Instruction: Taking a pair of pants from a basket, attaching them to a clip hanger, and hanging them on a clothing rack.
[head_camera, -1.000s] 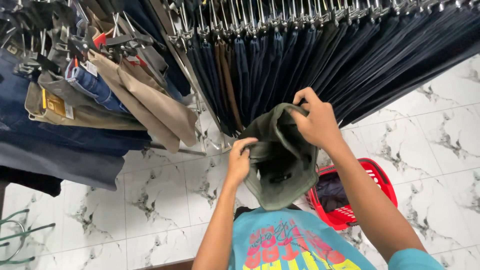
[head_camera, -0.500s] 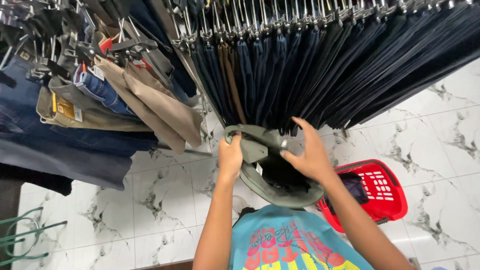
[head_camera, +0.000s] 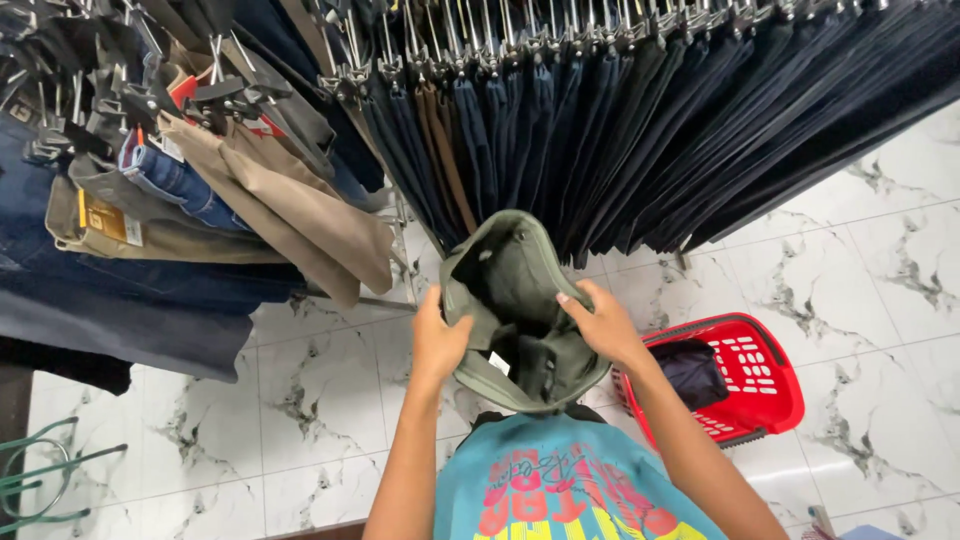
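The person stands on a white marble-pattern floor (head_camera: 880, 260) in front of a clothes rack and holds 1 pair of olive-green trousers (head_camera: 515, 310) at chest height, between the body and the rack.

Left hand (head_camera: 438, 345): closed on the left edge of the waistband, thumb on the outer face. The grip is clenched on the cloth.

Right hand (head_camera: 603, 328): closed on the right edge of the waistband, fingers (head_camera: 572, 300) curled over the rim. This grip is also clenched on the cloth.

The 2 hands hold the waistband apart, so the opening faces up toward the person and the inner lining and a small white label (head_camera: 499, 362) show. This spread appears to serve inspection of the inside.

Surroundings:
- Row of dark navy trousers (head_camera: 640, 110) hangs by clip hangers directly behind the held garment, packed close.
- Tan and beige trousers (head_camera: 300, 215) hang on the left section of the rack, above blue denim (head_camera: 170, 180).
- Red plastic basket (head_camera: 745, 385) sits on the floor just right of the person, with a dark garment (head_camera: 692, 372) inside it.
- Green metal frame (head_camera: 40, 485) sits at the lower-left corner of the floor.
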